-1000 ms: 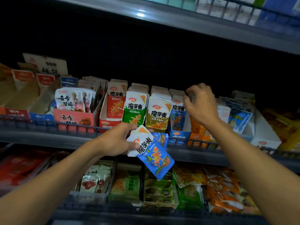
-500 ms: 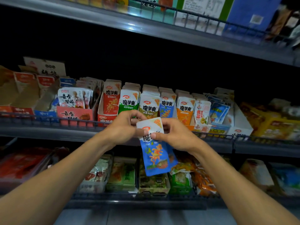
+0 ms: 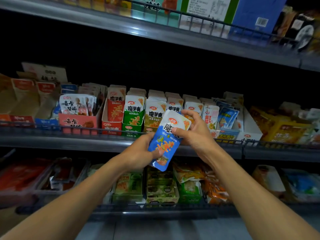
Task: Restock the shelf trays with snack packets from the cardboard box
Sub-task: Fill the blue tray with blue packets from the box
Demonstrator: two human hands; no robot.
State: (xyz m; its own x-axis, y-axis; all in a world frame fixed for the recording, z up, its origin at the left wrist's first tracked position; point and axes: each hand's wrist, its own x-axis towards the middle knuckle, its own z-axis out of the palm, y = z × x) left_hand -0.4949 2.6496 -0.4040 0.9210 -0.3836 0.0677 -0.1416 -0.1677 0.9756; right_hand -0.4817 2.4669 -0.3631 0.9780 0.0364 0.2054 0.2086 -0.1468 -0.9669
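Observation:
A blue and white snack packet [image 3: 167,142] is tilted in front of the middle shelf, held by both hands. My left hand [image 3: 143,151] grips its lower half, with the thumb on the blue front. My right hand [image 3: 192,130] pinches its white top, thumb across the print. Just behind them, the shelf trays [image 3: 131,130] hold upright rows of red, green, olive, blue and orange packets. The cardboard box is not in view.
A wire rail [image 3: 86,129] runs along the middle shelf's front edge. A red tray of white packets [image 3: 77,108] stands to the left, yellow bags [image 3: 280,129] to the right. The lower shelf [image 3: 155,207] holds more trays; boxes [image 3: 207,9] stand on the shelf above.
A second ago my right hand was up at the shelf trays while the left held the blue packets alone. It came down and took hold; the packet now sits higher and tilted right.

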